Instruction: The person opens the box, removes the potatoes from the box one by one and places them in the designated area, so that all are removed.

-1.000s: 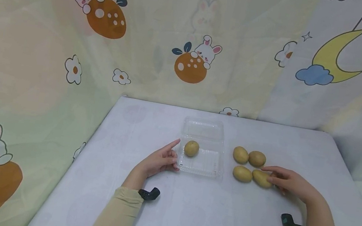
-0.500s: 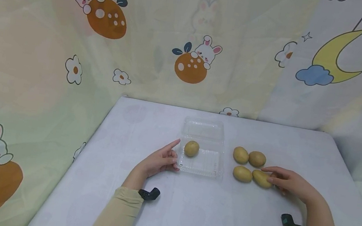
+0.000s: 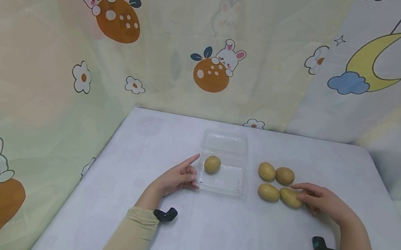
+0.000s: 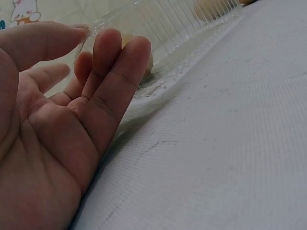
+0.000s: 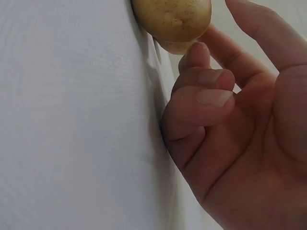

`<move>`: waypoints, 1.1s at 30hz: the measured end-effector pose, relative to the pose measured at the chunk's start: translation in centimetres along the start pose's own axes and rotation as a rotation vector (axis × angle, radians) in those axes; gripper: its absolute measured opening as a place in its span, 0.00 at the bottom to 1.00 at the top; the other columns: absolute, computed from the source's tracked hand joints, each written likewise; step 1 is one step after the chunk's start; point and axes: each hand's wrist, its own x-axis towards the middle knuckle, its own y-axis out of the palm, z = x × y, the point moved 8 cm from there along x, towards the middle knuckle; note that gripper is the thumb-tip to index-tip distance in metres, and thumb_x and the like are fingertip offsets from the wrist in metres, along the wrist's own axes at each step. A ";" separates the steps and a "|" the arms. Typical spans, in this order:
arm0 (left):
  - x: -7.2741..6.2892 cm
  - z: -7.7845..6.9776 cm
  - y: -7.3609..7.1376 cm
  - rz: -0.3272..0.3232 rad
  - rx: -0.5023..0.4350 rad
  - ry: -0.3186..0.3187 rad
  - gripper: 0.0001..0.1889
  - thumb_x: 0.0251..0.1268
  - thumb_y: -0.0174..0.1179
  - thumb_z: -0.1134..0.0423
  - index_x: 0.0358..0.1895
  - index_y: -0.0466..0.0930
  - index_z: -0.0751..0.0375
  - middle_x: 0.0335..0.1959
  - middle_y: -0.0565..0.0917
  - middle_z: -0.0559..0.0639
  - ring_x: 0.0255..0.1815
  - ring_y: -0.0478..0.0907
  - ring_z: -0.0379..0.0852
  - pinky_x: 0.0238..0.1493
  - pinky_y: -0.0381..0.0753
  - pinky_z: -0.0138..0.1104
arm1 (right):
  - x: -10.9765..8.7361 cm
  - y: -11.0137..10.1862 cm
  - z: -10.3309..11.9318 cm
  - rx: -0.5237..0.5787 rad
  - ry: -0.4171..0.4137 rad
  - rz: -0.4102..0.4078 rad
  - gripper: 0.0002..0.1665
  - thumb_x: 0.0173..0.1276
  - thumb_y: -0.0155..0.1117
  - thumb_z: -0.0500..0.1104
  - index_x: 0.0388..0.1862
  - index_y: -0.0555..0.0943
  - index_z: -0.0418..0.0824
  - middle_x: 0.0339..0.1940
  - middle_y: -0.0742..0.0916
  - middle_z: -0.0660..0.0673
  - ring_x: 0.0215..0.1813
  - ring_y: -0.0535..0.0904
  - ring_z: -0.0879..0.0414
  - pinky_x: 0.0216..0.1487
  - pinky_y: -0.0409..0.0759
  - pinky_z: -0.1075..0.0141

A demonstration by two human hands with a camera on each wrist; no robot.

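A clear plastic clamshell container (image 3: 222, 188) lies opened out on the table, its lid (image 3: 226, 141) towards the back. One round potato (image 3: 212, 164) sits in the left part of its base. At the container's left rim, my left hand (image 3: 176, 178) holds the edge with thumb and curled fingers, while the index finger points along the side. My right hand (image 3: 322, 202) is beside the nearest right potato (image 3: 290, 198). In the right wrist view, a gap separates the thumb (image 5: 268, 28) from that potato (image 5: 175, 19); the other fingers are loosely curled, gripping nothing.
Three more potatoes lie right of the container: one back left (image 3: 267, 171), one back right (image 3: 284, 176) and one front left (image 3: 268, 192). A white cloth covers the table (image 3: 223, 239). Printed fabric (image 3: 163, 60) hangs behind and around it.
My right hand has shifted very slightly to the right. The left hand, the container and the potatoes stay where they were.
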 end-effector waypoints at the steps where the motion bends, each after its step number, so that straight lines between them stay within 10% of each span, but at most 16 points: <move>1: 0.0 0.0 0.0 -0.001 0.004 0.001 0.41 0.72 0.53 0.71 0.80 0.45 0.41 0.38 0.74 0.48 0.40 0.83 0.45 0.54 0.85 0.43 | 0.0 -0.1 0.0 -0.006 0.001 -0.011 0.24 0.73 0.59 0.51 0.63 0.77 0.44 0.27 0.76 0.48 0.22 0.71 0.54 0.23 0.74 0.64; 12: 0.0 -0.1 0.1 0.001 0.014 0.009 0.41 0.72 0.54 0.71 0.80 0.44 0.41 0.39 0.75 0.47 0.40 0.84 0.45 0.54 0.85 0.43 | -0.2 -1.4 3.7 -0.065 -0.145 -0.100 0.19 0.77 0.54 0.47 0.62 0.77 0.42 0.20 0.74 0.45 0.24 0.73 0.51 0.29 0.70 0.64; 27: -0.1 -0.1 0.1 -0.004 0.017 0.001 0.41 0.72 0.53 0.72 0.80 0.45 0.39 0.39 0.74 0.47 0.40 0.84 0.45 0.54 0.85 0.43 | 3.4 0.5 9.5 -0.038 -0.157 0.058 0.23 0.75 0.58 0.50 0.63 0.76 0.42 0.43 0.80 0.31 0.33 0.78 0.45 0.41 0.77 0.63; 33: 0.0 -0.1 0.1 0.006 0.010 0.006 0.41 0.72 0.53 0.72 0.80 0.44 0.40 0.39 0.74 0.47 0.40 0.83 0.45 0.54 0.85 0.43 | 5.1 1.3 11.6 -0.076 -0.130 0.111 0.23 0.74 0.58 0.53 0.64 0.76 0.48 0.51 0.81 0.40 0.44 0.79 0.45 0.44 0.81 0.61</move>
